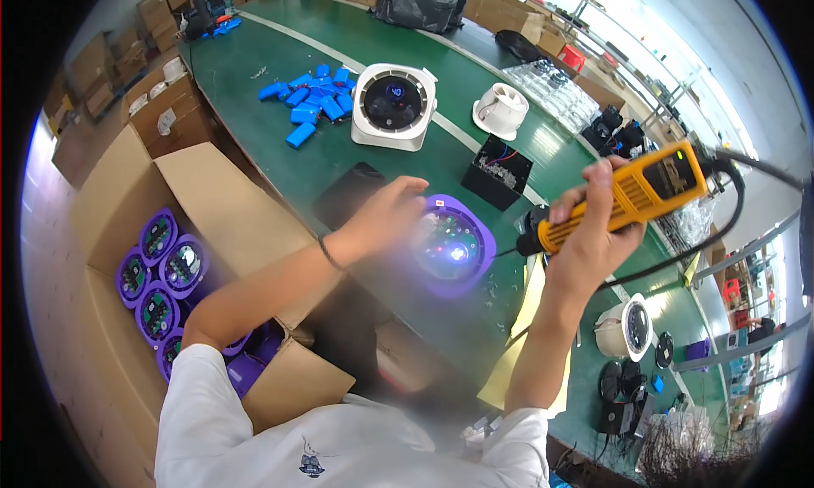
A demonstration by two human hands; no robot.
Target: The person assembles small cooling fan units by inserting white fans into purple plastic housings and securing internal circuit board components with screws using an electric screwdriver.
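A purple round housing [480, 225] lies on the green bench in front of me, its circuit board [449, 250] showing with a bright white light lit. My left hand [386, 221] is at the housing's left rim, fingers curled against it; motion blurs them partly. In my right hand [589, 242] is a yellow-and-black electric screwdriver [640, 191], gripped round its body, with a small green light on. The tool is tilted, its thin bit pointing left to the housing's right edge; whether the bit touches cannot be made out.
An open cardboard box [216, 191] at my left holds several purple housings [158, 312]. Blue battery packs [318, 98], a white unit with a lit display [394, 106], a black open box [498, 170] and a white round part [503, 111] stand beyond. Yellow sheets [530, 335] lie near right.
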